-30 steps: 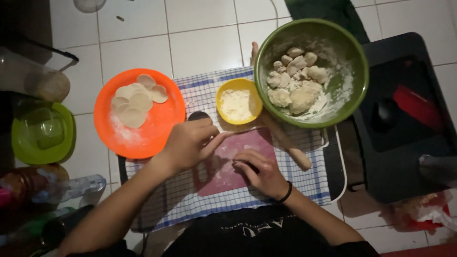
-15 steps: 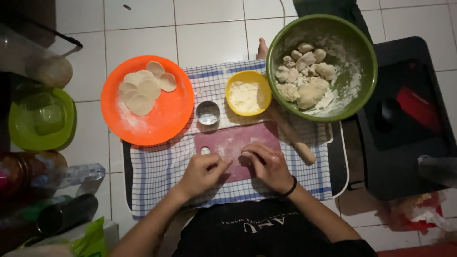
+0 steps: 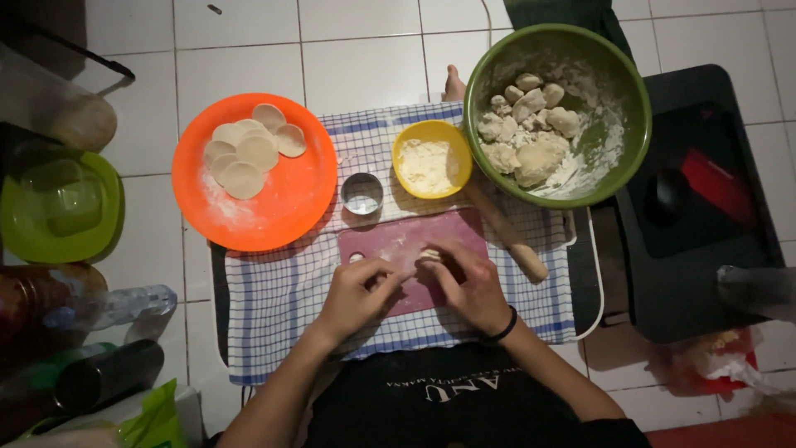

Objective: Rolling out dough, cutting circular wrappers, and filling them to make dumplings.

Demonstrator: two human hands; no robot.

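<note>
1. Working at the centre of the frame, the left hand [image 3: 358, 292] and the right hand [image 3: 468, 282] meet over a pink cutting board [image 3: 390, 242] on a blue-checked cloth [image 3: 274, 303].
2. Both hands pinch a small piece of pale dough [image 3: 429, 255] at the fingertips; the fingers are curled around it, not flat. Whether it touches the board cannot be told.
3. A round metal cutter [image 3: 362, 193] stands just above the board, with a yellow bowl of flour [image 3: 430, 159] to its right.
4. A wooden rolling pin [image 3: 507, 233] lies slanted along the board's right edge.
5. An orange plate [image 3: 282, 199] at upper left carries cut dough discs [image 3: 247, 152].
6. A green bowl [image 3: 618, 91] at upper right contains dough lumps [image 3: 531, 124].
</note>
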